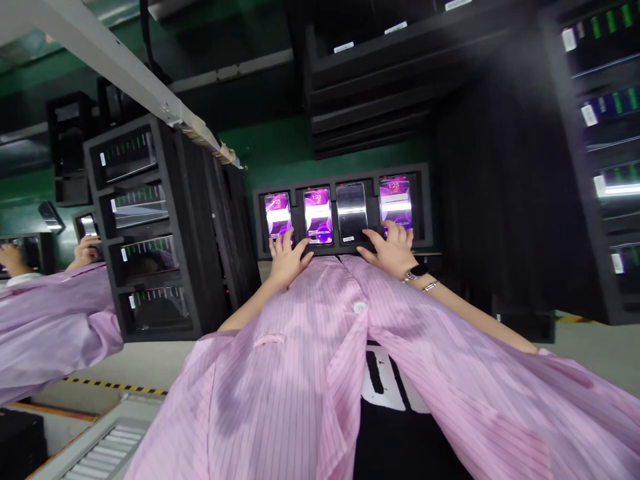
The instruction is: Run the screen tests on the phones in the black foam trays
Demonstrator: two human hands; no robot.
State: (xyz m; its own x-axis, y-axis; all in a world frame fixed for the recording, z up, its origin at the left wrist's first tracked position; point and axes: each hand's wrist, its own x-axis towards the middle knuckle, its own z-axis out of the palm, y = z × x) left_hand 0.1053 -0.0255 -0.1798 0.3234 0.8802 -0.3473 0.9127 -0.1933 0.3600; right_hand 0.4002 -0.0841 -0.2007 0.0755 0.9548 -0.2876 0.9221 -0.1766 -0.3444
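Well, both hands sit at the near edge of a black foam tray (424,200) holding four phones (318,215) side by side: three lit purple, and the third from the left dark (351,213). Each phone lies with its long axis running near to far, so the row stretches crosswise in front of the person. The left hand (287,261) is spread wide, its fingers (289,241) resting on the lower ends of the two leftmost phones. The right hand (391,250), also spread, wears a watch (411,275) at the wrist; its fingers (389,230) rest on the lower end of the rightmost phone, and it is the nearer hand to the dark one. Neither hand closes around anything — the fingers only lie against the phones.

Pink striped sleeves (450,353) reach out from the near side. Stacked foam trays (150,227) stand to the left, more (595,133) to the right, and further left a co-worker's hand (85,252) works at another tray.
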